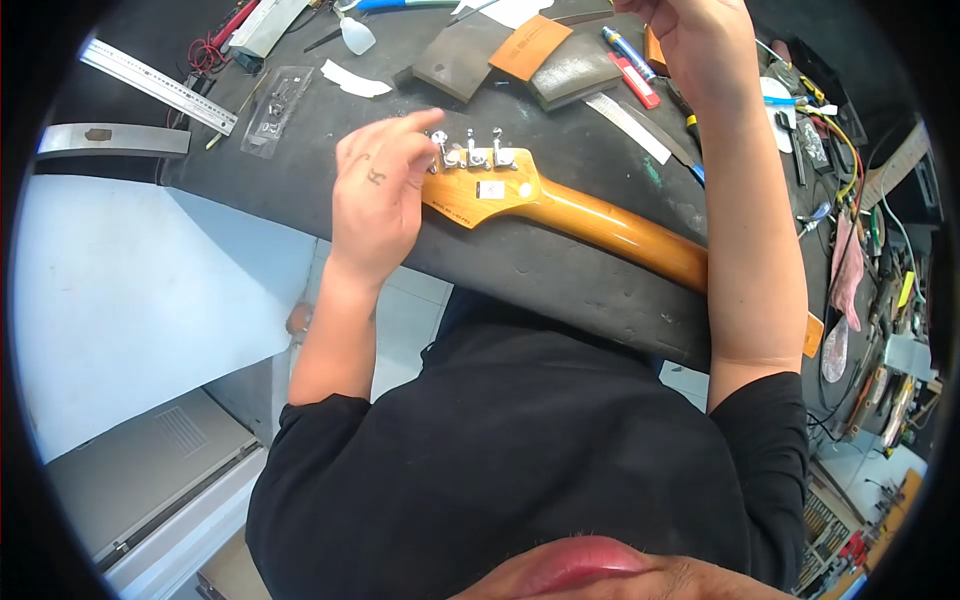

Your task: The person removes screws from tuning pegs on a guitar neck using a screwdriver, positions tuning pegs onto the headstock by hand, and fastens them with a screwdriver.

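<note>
A glossy amber guitar neck [620, 236] lies back side up along the near edge of the dark bench, its headstock [465, 192] toward the left and its heel past my right forearm. Silver tuners [478, 157] line the headstock's far edge. My left hand [380, 185] is at the left end of the headstock, fingers bent over the tuners there; what they hold, if anything, is hidden. My right hand [690, 35] is raised at the top edge, beyond the neck, its fingers partly cut off by the frame.
Sanding blocks [455, 60], an orange leather piece [530, 47], a blue marker [628, 50] and a metal ruler [160, 85] lie on the bench [300, 200]. A small bottle [356, 35] is at the back. Cables and tools crowd the right side.
</note>
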The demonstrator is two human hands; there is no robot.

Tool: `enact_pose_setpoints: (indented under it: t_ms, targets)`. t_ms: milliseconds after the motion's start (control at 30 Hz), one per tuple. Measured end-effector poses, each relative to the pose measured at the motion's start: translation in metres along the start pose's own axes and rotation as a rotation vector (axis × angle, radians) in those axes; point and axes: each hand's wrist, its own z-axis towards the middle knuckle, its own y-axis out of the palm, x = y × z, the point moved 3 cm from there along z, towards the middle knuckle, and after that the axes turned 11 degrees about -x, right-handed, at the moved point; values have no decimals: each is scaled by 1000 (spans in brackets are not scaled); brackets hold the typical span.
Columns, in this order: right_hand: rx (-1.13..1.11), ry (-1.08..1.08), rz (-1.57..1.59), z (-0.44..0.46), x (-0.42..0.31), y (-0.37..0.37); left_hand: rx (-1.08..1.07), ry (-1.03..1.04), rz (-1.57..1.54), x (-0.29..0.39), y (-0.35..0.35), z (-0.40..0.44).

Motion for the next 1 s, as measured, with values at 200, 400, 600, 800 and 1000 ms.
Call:
enact_pose_setpoints:
  t_ms: [200, 400, 600, 800, 1000]
  targets:
    - [55, 48, 9, -2, 6, 2, -202, -57, 212, 10, 5, 2]
    - [51, 76, 13, -1, 11, -2, -137, 19, 124, 4, 8, -2]
    - [6, -32, 211, -4, 3, 12, 204, -225, -497, -20, -6, -20]
    - [-533, 424, -752, -21, -3, 62, 278, -149, -147, -19, -3, -29]
    - [-723, 258, -1175, -42, 56, 122, 294, -128, -141, -17, -6, -27]
